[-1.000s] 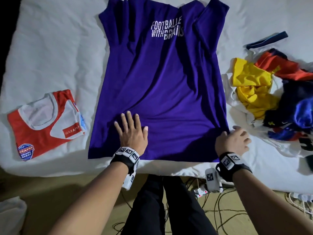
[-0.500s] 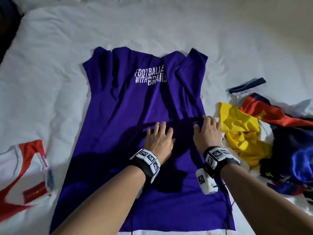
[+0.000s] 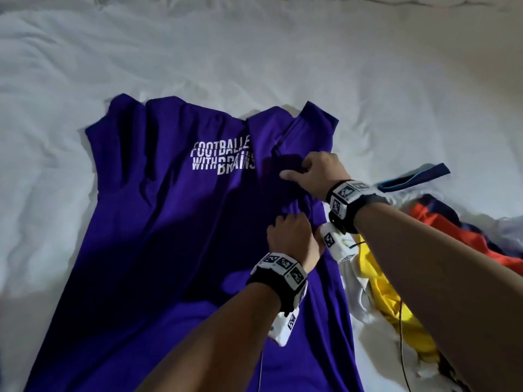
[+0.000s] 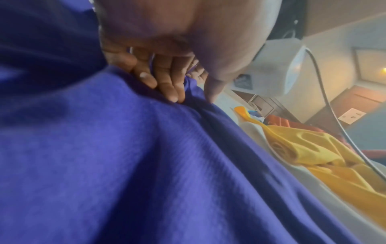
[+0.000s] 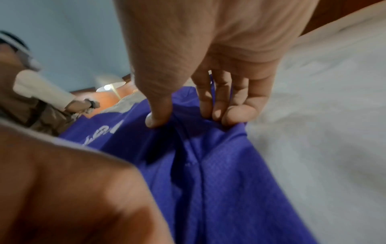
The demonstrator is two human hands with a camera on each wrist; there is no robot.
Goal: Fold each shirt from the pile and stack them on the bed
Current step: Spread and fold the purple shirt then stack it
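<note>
A purple shirt [image 3: 158, 227] with white lettering lies spread face up on the white bed [image 3: 283, 66], both sleeves folded inward. My right hand [image 3: 308, 172] pinches the folded right sleeve near the shoulder; in the right wrist view thumb and fingers [image 5: 219, 113] gather a ridge of purple cloth [image 5: 208, 181]. My left hand [image 3: 291, 233] sits just below it on the shirt's right side, fingers [image 4: 167, 85] curled into a bunched fold of purple fabric [image 4: 125, 165].
The pile of unfolded shirts lies to the right: a yellow one [image 3: 396, 312], an orange-red one [image 3: 458, 236], and a dark blue strip [image 3: 418, 176]. In the left wrist view the yellow shirt [image 4: 313, 156] lies beside the purple one. White bedding stretches beyond the collar.
Both hands moved up the shirt's right side from its middle. They were lying flat on the cloth; now each one gathers and pinches fabric. The view has tilted further up the bed.
</note>
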